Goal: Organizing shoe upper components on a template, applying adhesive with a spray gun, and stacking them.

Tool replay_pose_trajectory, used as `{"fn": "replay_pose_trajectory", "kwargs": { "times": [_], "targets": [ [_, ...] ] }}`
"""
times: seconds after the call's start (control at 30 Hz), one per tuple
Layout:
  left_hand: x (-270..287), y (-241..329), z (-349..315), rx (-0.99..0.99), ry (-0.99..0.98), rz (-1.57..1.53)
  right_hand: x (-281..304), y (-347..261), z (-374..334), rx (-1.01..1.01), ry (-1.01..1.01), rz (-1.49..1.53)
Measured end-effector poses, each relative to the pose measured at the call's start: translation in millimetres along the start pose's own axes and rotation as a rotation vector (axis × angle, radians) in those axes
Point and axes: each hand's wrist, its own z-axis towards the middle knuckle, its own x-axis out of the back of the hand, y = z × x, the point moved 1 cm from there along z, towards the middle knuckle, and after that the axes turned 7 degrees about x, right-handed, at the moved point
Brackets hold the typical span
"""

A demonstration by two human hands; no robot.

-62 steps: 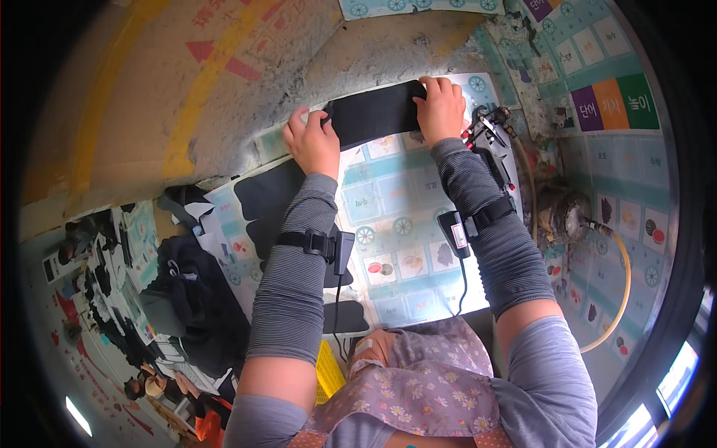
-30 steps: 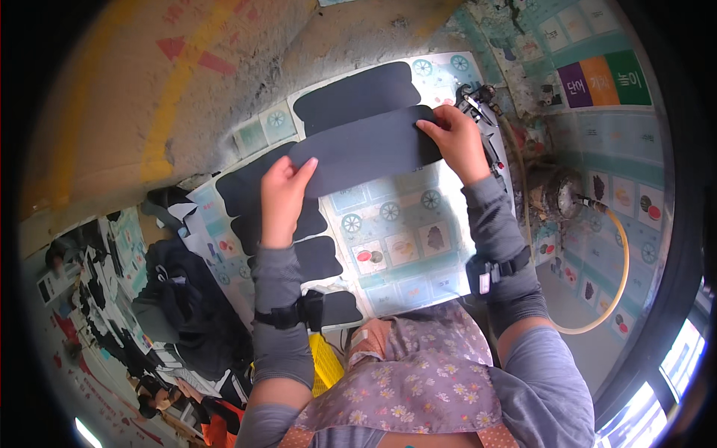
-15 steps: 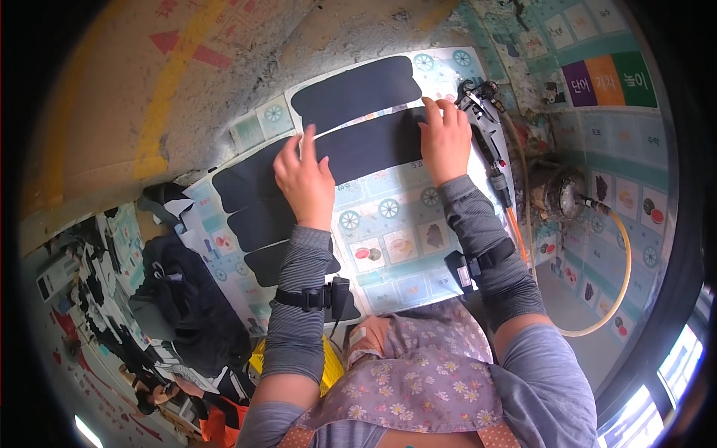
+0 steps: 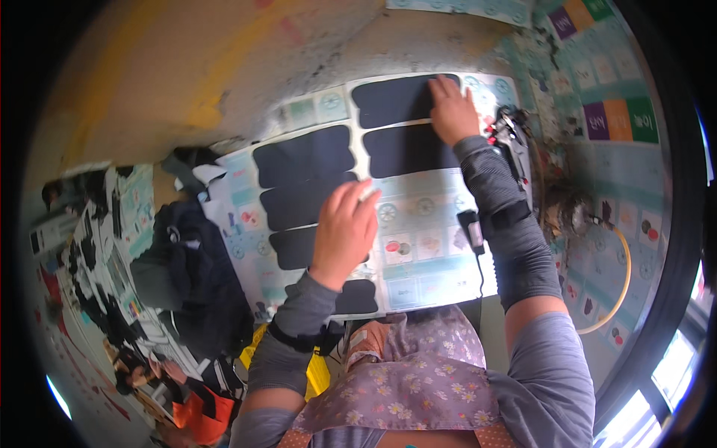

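Note:
Several dark, rounded panels that look like fabric lie flat in two columns on a board covered with printed sheet (image 4: 426, 246). My right hand (image 4: 454, 116) is open, its fingertips resting on the right end of the far right panel (image 4: 396, 99). Just nearer to me lies a second right panel (image 4: 407, 153). Over the inner edge of the left column is my left hand (image 4: 345, 231), fingers stretched and apart, with nothing visible in it. That column runs from a far left panel (image 4: 302, 155) to a near panel (image 4: 355, 297), partly hidden by my left hand and forearm.
A spray gun (image 4: 511, 138) sits at the board's right edge, near a pale hose (image 4: 626, 261). Dark cloth (image 4: 194, 276) is heaped on the left, and a yellow basket (image 4: 317, 373) stands below the board. A person in orange (image 4: 202, 414) is at lower left.
My right hand has shifted from the second right panel to the far right one. My left hand has drawn back toward me, off that second panel. The whole view has shifted slightly.

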Motion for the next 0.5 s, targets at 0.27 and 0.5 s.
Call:
{"fn": "replay_pose_trajectory", "kwargs": {
  "times": [0.27,0.5],
  "targets": [
    [91,-40,-161,0.178,-0.067,-0.181,-9,-109,20,0.163,-0.022,0.106],
    [211,-114,-239,0.353,0.247,0.083,16,-173,12,0.245,-0.452,0.089]
  ]
}}
